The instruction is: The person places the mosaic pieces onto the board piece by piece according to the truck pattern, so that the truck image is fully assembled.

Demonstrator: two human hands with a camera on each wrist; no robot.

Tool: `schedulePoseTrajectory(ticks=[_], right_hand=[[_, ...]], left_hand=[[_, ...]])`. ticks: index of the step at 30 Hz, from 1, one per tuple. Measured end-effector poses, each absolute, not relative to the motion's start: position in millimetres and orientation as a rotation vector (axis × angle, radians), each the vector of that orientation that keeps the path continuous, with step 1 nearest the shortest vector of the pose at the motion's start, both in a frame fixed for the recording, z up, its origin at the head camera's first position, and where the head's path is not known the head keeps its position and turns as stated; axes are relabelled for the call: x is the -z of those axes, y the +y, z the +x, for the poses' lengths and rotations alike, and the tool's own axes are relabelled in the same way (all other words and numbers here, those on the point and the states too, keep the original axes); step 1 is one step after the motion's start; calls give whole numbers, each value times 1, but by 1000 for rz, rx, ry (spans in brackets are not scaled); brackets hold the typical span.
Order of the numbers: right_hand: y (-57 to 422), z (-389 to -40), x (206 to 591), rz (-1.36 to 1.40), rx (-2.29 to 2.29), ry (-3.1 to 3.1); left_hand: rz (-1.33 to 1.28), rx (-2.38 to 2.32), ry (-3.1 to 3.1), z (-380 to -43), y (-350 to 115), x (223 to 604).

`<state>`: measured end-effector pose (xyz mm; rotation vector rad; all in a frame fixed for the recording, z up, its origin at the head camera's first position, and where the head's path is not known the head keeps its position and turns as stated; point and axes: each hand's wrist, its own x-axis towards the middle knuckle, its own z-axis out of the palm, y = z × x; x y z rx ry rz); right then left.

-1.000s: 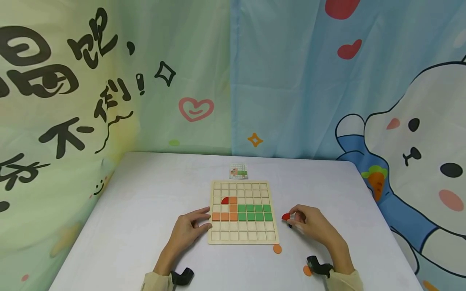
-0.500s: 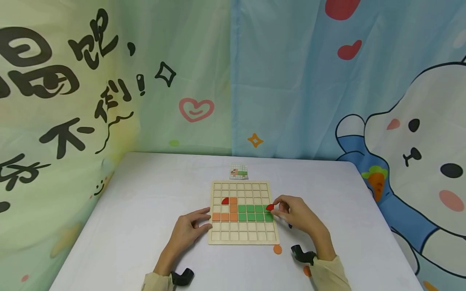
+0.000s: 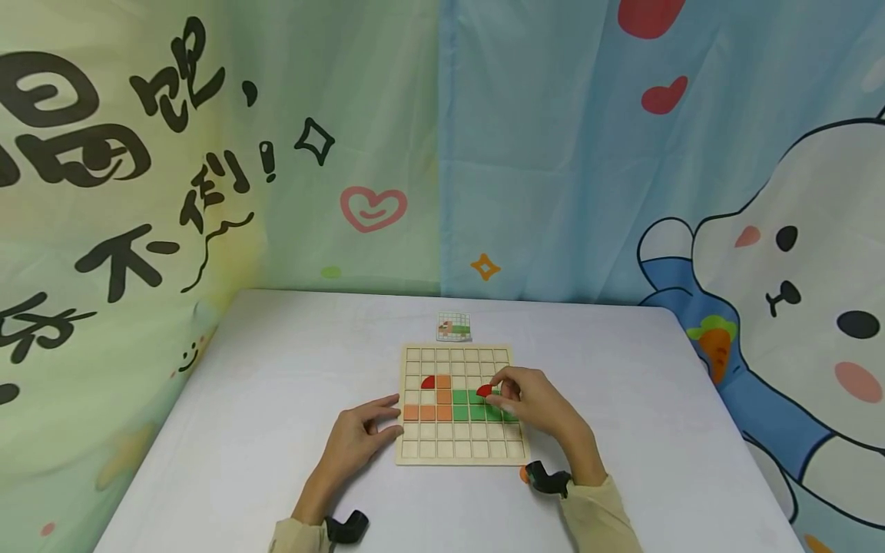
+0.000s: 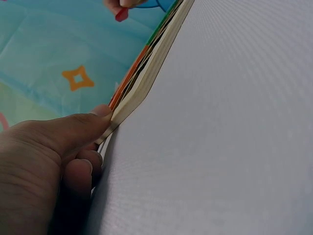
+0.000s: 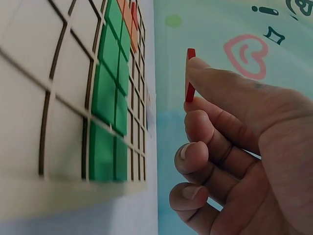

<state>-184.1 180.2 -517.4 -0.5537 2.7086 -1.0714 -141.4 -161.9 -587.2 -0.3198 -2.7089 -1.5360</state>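
A wooden grid board (image 3: 459,449) lies on the table, holding green square tiles (image 3: 477,412), orange square tiles (image 3: 443,396) and a red rounded tile (image 3: 429,382). My right hand (image 3: 535,395) pinches another small red tile (image 3: 484,390) between thumb and index finger, raised over the green tiles. In the right wrist view this red tile (image 5: 190,76) shows edge-on, with the other fingers loosely bent below it. My left hand (image 3: 356,434) rests at the board's left edge; in the left wrist view its thumb (image 4: 101,111) touches the corner of that edge.
Behind the board lies a small picture card (image 3: 453,326) with a coloured grid pattern. An orange round piece (image 3: 523,475) sits at the board's near right corner, partly covered by the black wrist camera (image 3: 548,479). Printed curtains (image 3: 539,192) hang behind the white table (image 3: 276,369).
My right hand has carried the red tile leftward from beside the board to over the green tiles. The right sleeve now hides the second orange round piece. My left hand stays put.
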Motion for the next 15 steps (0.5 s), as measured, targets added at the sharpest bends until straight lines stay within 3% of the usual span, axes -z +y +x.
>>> schedulePoseTrajectory(ticks=[15], right_hand=[[140,-185,528,-647,1061,2696]], left_hand=[[-367,1504,-2674,-141,-162,589]])
